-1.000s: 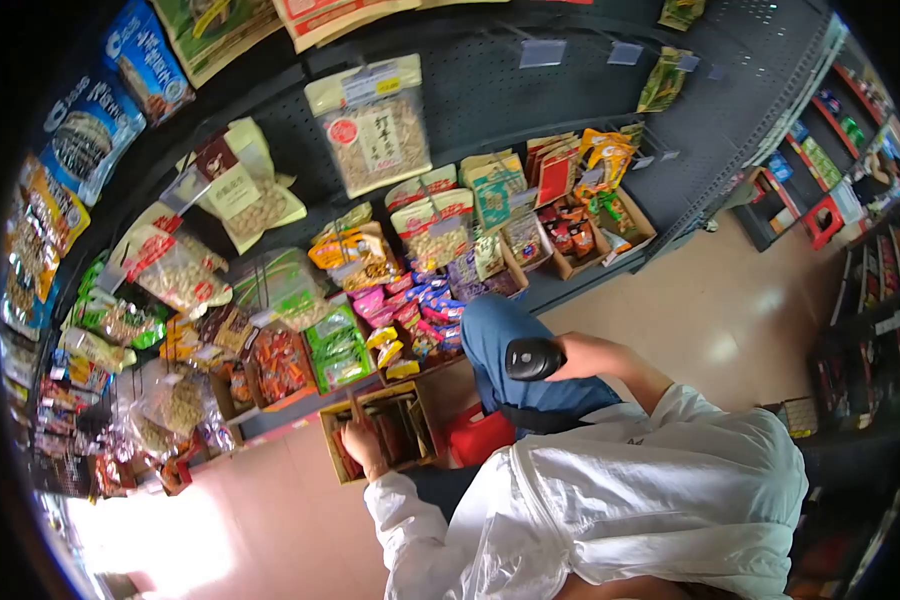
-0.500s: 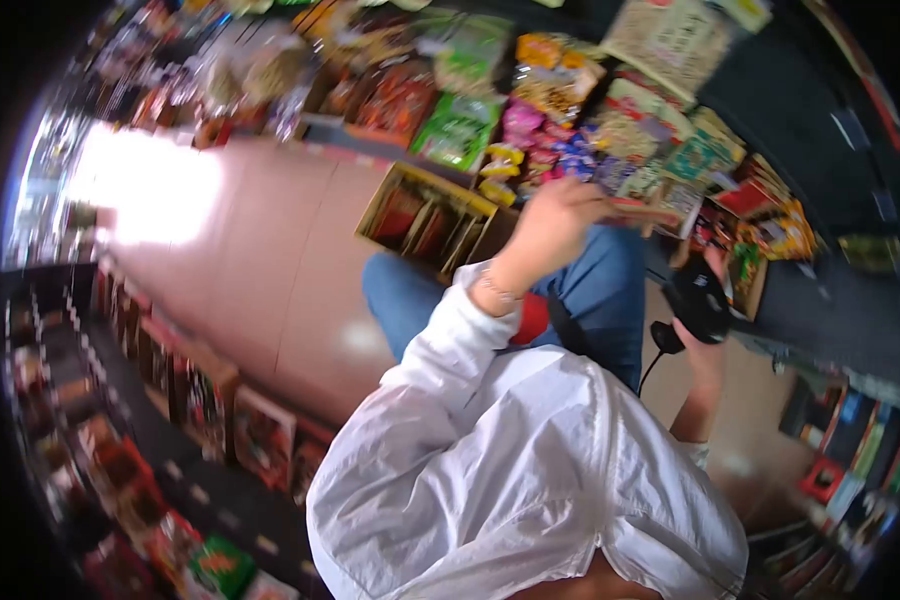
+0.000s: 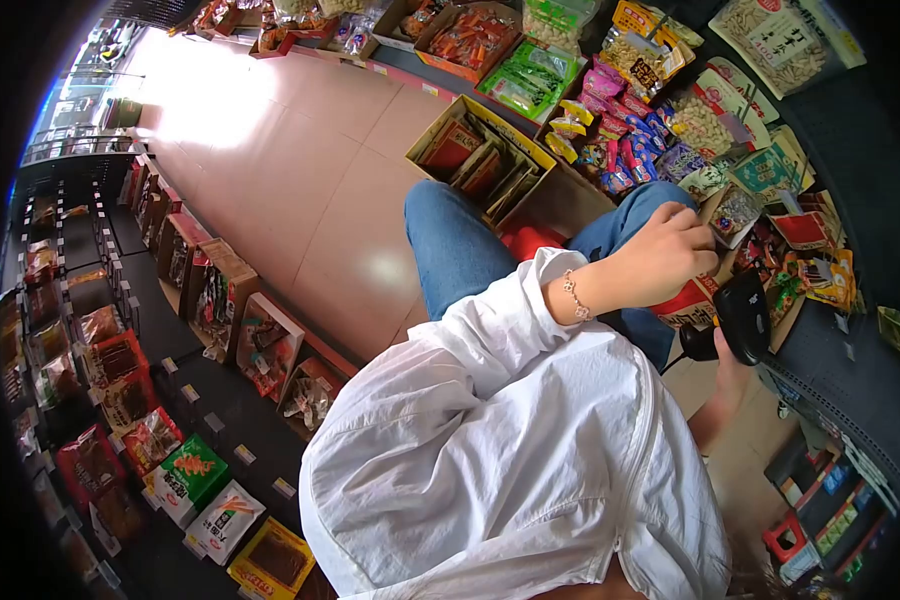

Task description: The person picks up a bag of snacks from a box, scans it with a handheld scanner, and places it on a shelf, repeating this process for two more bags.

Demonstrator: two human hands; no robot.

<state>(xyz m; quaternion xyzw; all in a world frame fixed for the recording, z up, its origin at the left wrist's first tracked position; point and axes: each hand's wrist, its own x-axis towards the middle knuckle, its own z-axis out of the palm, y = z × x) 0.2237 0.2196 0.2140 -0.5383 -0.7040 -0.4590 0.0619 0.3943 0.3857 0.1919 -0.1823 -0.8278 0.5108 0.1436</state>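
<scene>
My left hand (image 3: 660, 255), with a bracelet at the wrist, is closed over the top of a red snack packet (image 3: 688, 302) with pale printing. Part of the packet is hidden behind my hand and knee. Beside it my right hand (image 3: 732, 372) is wrapped round a black handheld scanner (image 3: 745, 315), with a cable hanging from it. The scanner's head is close to the packet. Just beyond my left hand lie a clear-fronted snack pack (image 3: 735, 213) and colourful wrapped sweets (image 3: 635, 150).
A yellow-edged box (image 3: 450, 125) of upright packets stands in front of my knees. Green bags (image 3: 532, 78) and a box of orange-red packets (image 3: 470, 40) line the low shelf. On the left a dark shelf (image 3: 185, 345) carries snack packs. Tiled floor (image 3: 340, 215) runs between the shelves.
My left hand has moved from the shelf goods back toward the scanner, bringing the red packet with it. My view has shifted, and the scanner remains in my right hand.
</scene>
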